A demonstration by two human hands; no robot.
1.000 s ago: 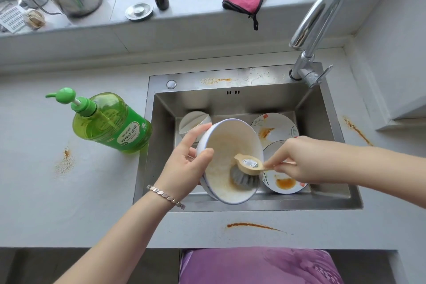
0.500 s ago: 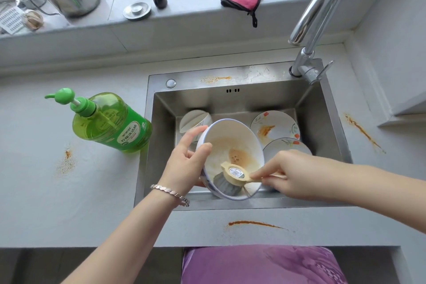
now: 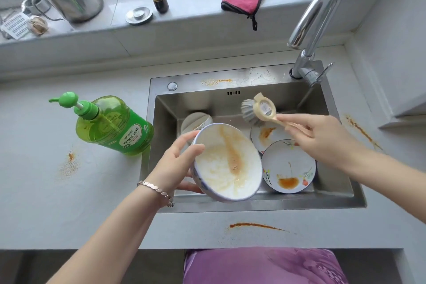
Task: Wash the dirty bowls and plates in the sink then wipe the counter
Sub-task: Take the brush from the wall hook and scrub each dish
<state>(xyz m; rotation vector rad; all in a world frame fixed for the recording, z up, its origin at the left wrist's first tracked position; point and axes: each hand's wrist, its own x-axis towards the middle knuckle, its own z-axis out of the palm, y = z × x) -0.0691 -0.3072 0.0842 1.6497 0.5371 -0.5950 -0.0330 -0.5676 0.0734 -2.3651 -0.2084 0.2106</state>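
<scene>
Two hands over sink (image 3: 253, 206): left hand (image 3: 175, 163) gripping smeared bowl (image 3: 228, 163) tilted above near rim; right hand (image 3: 322, 138) pinching dish brush (image 3: 255, 110) at one o'clock, well clear of bowl; plates (image 3: 288, 168) beneath.

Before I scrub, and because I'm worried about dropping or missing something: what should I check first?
1. Left hand grips bowl over the sink: ok.
2. Right hand holds brush by its handle: ok.
3. Brush touching bowl: not ok, it is held apart, near the sink's back wall.
4. Bowl interior clean: not ok, there is an orange-brown streak.
5. Water from faucet: not ok, no stream is visible.
6. Soap on bristles: cannot tell.
</scene>
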